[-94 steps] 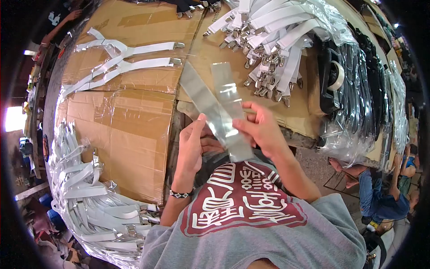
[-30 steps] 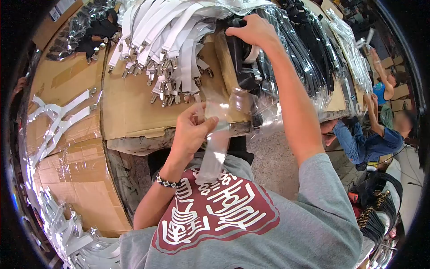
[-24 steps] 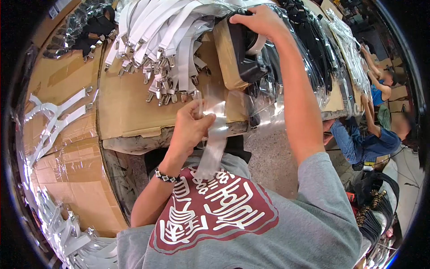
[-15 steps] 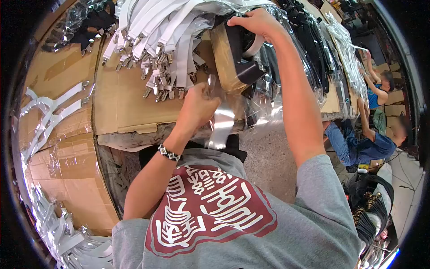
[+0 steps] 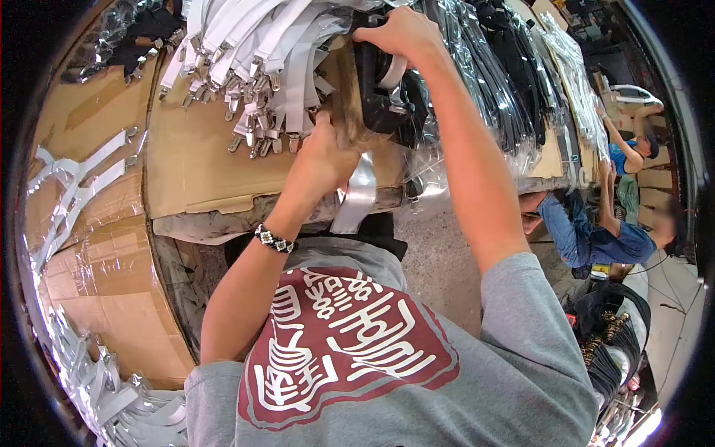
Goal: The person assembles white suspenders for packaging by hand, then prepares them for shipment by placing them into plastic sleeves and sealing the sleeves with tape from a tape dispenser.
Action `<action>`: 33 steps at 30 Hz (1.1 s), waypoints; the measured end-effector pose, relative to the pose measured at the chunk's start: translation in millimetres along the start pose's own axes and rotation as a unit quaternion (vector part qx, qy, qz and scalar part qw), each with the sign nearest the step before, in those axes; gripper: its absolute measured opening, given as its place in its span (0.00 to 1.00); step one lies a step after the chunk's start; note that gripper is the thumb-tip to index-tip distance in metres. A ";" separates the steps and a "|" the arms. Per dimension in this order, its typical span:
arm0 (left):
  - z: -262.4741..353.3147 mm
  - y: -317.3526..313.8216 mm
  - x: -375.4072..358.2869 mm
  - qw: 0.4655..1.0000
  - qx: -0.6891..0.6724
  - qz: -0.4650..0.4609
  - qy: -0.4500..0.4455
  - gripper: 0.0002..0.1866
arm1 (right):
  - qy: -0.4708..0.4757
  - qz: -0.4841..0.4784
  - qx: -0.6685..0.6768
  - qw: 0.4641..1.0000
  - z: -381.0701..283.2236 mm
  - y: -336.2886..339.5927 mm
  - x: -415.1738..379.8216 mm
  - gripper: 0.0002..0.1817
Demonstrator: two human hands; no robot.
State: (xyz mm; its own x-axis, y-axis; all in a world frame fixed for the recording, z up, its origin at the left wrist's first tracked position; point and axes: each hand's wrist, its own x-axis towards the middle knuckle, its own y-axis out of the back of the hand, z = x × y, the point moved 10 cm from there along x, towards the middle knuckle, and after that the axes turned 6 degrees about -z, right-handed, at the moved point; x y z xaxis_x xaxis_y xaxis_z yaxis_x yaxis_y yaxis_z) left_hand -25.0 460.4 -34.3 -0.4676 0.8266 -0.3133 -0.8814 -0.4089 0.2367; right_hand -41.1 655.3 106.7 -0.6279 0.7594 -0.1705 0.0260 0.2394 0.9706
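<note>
My right hand (image 5: 402, 37) grips a black tape dispenser (image 5: 375, 93) from above, its thumb along the top edge. A pale ring shows beside the palm, and a tan, tape-like surface lies along the dispenser's left side. Just below and left of it, my left hand (image 5: 325, 158) is closed, fingertips close to the dispenser. A shiny clear strip (image 5: 356, 195) runs from beside that hand down past the table's front edge; the fingers hide where it is gripped. White suspenders (image 5: 268, 56) with metal clips lie piled above my left hand.
Cardboard (image 5: 216, 175) covers the table. Black suspenders in clear plastic (image 5: 495, 82) lie to the right, near more white ones (image 5: 570, 74). Loose white straps (image 5: 78, 182) rest on the left cardboard. Two people (image 5: 625, 231) work at the far right.
My right hand has shifted left with the dispenser, which has turned so that its black body faces me more. My left hand remains closed and is now closer to it. The whole view has shifted slightly.
</note>
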 end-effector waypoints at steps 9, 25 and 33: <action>26.4 19.8 -22.7 0.981 0.168 0.049 -0.084 0.31 | 0.040 -0.005 -0.016 0.999 -9.5 -2.8 -6.6 0.29; 29.7 19.1 -18.8 0.957 0.245 0.133 -0.074 0.18 | 0.007 -0.012 0.048 0.999 11.3 1.6 -6.3 0.35; 13.7 16.7 -6.0 0.961 0.241 0.126 -0.057 0.14 | 0.030 -0.003 0.066 0.997 16.3 6.3 2.0 0.37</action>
State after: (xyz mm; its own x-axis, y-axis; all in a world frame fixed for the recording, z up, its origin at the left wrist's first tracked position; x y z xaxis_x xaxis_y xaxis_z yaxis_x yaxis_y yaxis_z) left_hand -36.0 453.9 -15.9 -0.6277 0.7729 -0.0928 -0.5943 -0.3988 0.6984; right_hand -29.5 668.3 109.7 -0.6736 0.7209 -0.1629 0.1218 0.3256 0.9376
